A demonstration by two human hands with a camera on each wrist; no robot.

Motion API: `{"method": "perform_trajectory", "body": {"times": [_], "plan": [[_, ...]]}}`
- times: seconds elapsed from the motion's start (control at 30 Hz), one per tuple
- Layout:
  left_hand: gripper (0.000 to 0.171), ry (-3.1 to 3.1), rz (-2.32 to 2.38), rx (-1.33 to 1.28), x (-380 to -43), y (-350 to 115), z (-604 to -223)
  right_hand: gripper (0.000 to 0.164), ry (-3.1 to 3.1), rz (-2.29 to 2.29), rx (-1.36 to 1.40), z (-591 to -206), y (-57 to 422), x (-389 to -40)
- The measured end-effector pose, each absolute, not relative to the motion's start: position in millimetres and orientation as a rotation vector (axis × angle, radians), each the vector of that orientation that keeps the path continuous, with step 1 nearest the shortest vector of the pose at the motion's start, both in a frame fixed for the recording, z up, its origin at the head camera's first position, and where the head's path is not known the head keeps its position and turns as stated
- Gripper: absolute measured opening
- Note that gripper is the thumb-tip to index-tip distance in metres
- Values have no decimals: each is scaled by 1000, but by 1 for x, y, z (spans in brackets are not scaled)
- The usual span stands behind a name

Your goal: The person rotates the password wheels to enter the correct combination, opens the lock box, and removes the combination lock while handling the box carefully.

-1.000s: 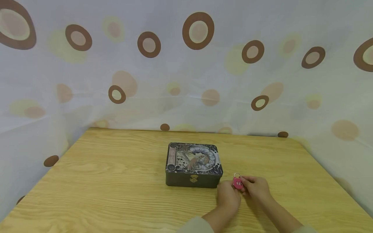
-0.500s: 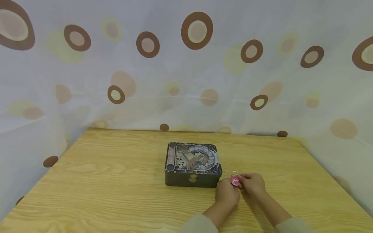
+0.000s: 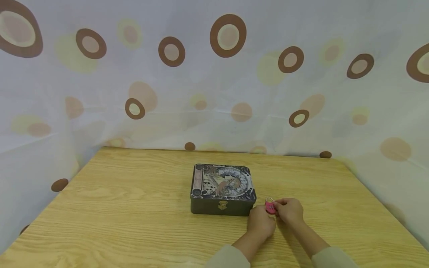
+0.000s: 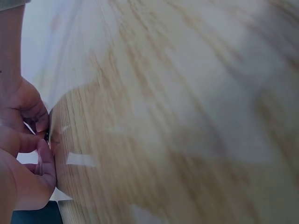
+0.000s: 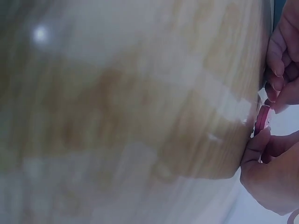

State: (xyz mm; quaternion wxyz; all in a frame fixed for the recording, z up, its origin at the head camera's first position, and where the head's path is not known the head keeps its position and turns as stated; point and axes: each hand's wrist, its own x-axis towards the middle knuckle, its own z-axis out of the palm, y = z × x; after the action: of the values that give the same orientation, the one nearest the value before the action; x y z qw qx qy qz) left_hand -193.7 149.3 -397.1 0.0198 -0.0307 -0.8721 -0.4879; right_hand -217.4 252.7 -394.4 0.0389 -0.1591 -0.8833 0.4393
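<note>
A small pink combination padlock [image 3: 270, 208] with a silver shackle is held upright between both hands, just right of a dark tin box. My right hand [image 3: 290, 212] pinches its right side with thumb and fingers. The left hand [image 3: 261, 223] has its fingers bent at the lower left of the lock, partly hidden in the head view. In the right wrist view the padlock [image 5: 263, 119] shows edge-on, its ends between the fingertips of the two hands. The left wrist view mostly hides the lock behind the fingers.
The tin box [image 3: 222, 190] has a printed lid, which is down, and a brass latch [image 3: 222, 205] on its front. It stands on a wood-grain table [image 3: 127, 208]. A patterned cloth [image 3: 207, 82] hangs behind and at both sides.
Both hands and the padlock have shifted slightly left, the right hand most. The padlock's face has changed its tilt a little between frames. The tin box stays in place.
</note>
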Motion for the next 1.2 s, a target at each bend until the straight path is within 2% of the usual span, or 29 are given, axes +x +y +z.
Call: {"method": "perform_trajectory", "body": {"times": [0.43, 0.73, 0.87, 1.07, 1.2], "plan": [[18, -2704, -1554, -123, -195, 147, -399, 19, -2728, 1236, -470, -396, 250, -221], [12, -2712, -1493, -179, -192, 147, -396, 19, -2738, 1204, -453, -395, 252, -221], [9, -2744, -1449, -270, -187, 144, -392, 22, -2737, 1295, -459, -393, 257, -220], [23, -2724, -1400, -541, -178, 128, -382, 26, -2770, 1285, -404, -383, 268, -213], [24, -2665, -1313, -752, -173, 106, -375, 27, -2791, 1298, -377, -377, 273, -207]]}}
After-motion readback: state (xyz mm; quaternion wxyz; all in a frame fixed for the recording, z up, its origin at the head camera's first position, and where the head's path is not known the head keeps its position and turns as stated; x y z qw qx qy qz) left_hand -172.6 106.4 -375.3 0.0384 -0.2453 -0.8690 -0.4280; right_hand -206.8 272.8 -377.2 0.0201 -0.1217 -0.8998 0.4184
